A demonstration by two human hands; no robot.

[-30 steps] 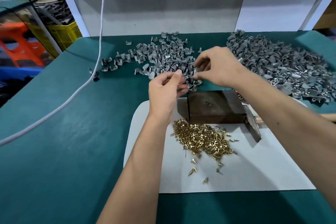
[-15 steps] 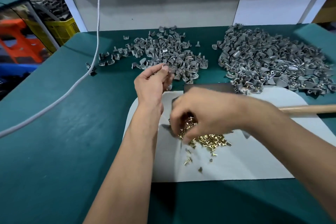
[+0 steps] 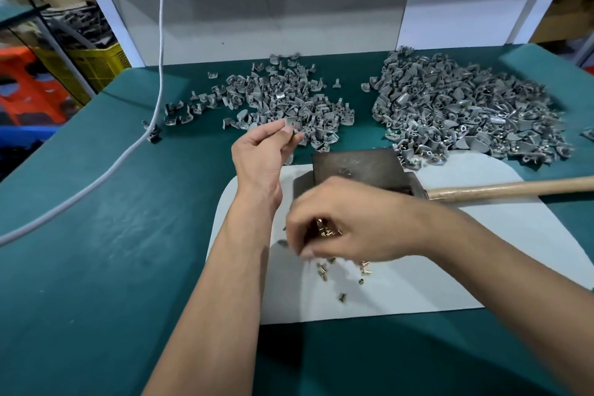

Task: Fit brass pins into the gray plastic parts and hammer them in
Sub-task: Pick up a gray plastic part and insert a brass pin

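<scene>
Left hand (image 3: 257, 151) pinches one small gray plastic part (image 3: 293, 124) at frame centre, right hand (image 3: 347, 228), fingers curled, digs into the brass pin pile (image 3: 328, 231) on the white mat (image 3: 482, 254); risk: blurred grip grabs several pins or drops them.

The left hand (image 3: 260, 151) pinched a gray plastic part (image 3: 293, 124) between thumb and fingertips, raised just in front of the smaller heap of gray parts (image 3: 283, 100). The right hand (image 3: 347, 228) curled down over the brass pins (image 3: 328, 231) on the white sheet (image 3: 482, 267) (whether it gripped one was hidden). Behind it sat a dark metal block (image 3: 356, 165), with a hammer's wooden handle (image 3: 514, 188) lying to its right. A larger heap of parts (image 3: 466, 112) covered the green table (image 3: 96, 235).
</scene>
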